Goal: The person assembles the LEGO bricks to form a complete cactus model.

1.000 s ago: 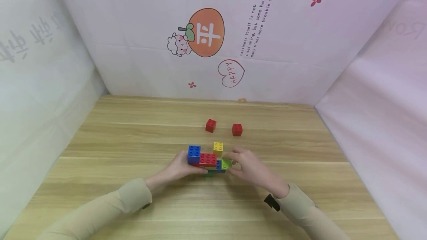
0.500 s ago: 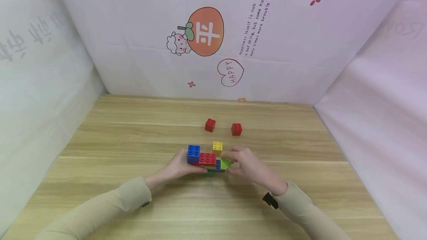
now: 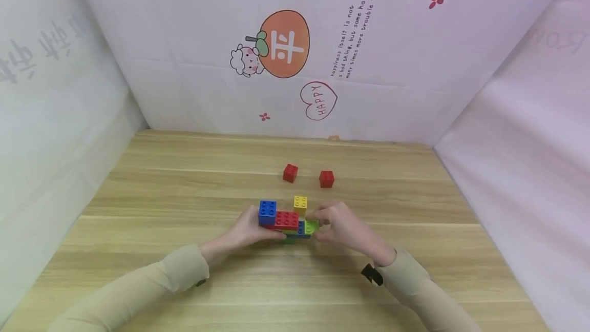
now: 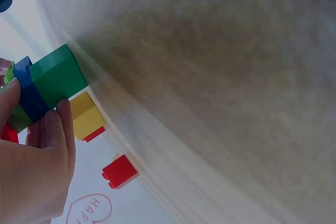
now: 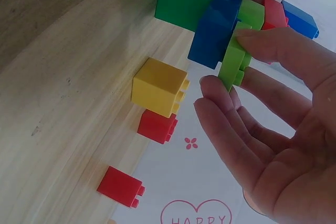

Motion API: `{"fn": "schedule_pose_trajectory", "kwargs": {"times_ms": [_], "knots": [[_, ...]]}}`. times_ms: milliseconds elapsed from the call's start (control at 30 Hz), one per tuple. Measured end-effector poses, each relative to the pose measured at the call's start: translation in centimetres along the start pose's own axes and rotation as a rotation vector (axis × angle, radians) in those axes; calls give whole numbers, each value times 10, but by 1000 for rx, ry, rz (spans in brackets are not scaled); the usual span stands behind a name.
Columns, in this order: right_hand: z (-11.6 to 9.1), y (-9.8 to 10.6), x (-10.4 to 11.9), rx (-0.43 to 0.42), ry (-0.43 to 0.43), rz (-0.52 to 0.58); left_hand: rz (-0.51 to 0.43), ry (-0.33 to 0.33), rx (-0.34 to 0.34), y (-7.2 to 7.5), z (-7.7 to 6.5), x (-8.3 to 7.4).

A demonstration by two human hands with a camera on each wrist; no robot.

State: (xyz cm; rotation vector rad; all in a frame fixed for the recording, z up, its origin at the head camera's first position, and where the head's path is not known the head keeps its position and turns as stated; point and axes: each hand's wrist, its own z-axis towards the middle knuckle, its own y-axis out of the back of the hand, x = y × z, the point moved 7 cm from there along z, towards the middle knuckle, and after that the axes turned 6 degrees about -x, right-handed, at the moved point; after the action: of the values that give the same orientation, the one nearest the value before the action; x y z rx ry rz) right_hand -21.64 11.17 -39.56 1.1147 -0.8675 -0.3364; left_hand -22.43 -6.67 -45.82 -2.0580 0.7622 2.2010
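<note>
My left hand [image 3: 246, 230] grips a stack of toy building bricks from the left side. From bottom to top the stack has a dark green brick [image 5: 185, 2], a blue brick [image 5: 214, 30], a light green brick [image 5: 252, 14], a red brick [image 3: 287, 219] and a blue top brick [image 3: 268, 211]. On the right, my right hand [image 3: 348, 229] pinches a thin lime-green brick [image 5: 234, 56] between thumb and fingers. That piece lies against the exposed end of the lower blue brick; whether it is fully seated cannot be told.
Just behind the stack stands a yellow brick [image 3: 300, 204]. Farther back on the wooden table [image 3: 207, 178] are two red bricks, a left one [image 3: 290, 173] and a right one [image 3: 327, 179]. Printed white cloth [image 3: 198, 91] encloses the back and sides.
The right wrist has shifted very slightly forward and to the left, its fingers still at the lime-green brick. The left hand and the stack look unchanged.
</note>
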Motion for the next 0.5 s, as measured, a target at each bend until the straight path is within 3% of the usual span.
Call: {"fn": "schedule_pose_trajectory", "kwargs": {"times_ms": [233,500], "knots": [[2,0,-2,13,10,20,-1,15,-8,0,1,4],[0,-3,-4,13,-36,22,0,1,-13,0,0,3]]}}
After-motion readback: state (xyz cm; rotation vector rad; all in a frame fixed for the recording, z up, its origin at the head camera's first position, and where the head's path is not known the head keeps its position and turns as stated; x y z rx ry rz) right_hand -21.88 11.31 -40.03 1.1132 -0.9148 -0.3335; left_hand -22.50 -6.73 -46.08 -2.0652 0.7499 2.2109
